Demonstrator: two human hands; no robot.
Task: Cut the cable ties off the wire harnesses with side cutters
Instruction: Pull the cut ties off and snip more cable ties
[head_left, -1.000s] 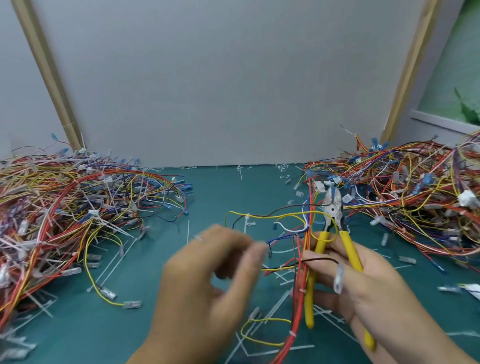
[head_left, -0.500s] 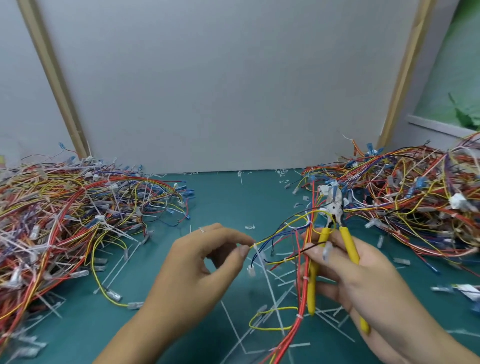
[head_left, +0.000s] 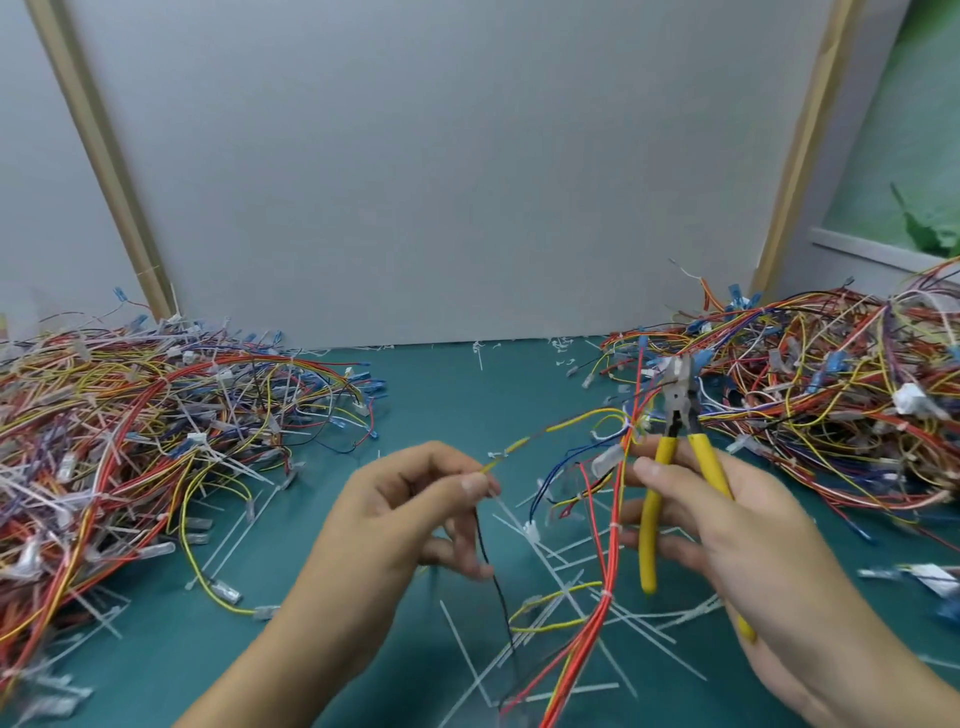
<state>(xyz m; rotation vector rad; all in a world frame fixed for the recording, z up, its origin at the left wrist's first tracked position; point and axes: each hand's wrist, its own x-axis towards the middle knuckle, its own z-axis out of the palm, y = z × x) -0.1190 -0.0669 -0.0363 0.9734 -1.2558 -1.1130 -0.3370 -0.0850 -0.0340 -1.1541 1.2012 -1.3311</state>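
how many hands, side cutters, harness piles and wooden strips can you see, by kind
hands: 2, the left hand pinching a yellow wire, the right hand gripping the side cutters
side cutters: 1
harness piles: 2, left pile and right pile
wooden strips: 2, left strip and right strip
total: 7

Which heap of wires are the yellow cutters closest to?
The right heap: the side cutters in the right hand reach its edge, while the left heap lies far off.
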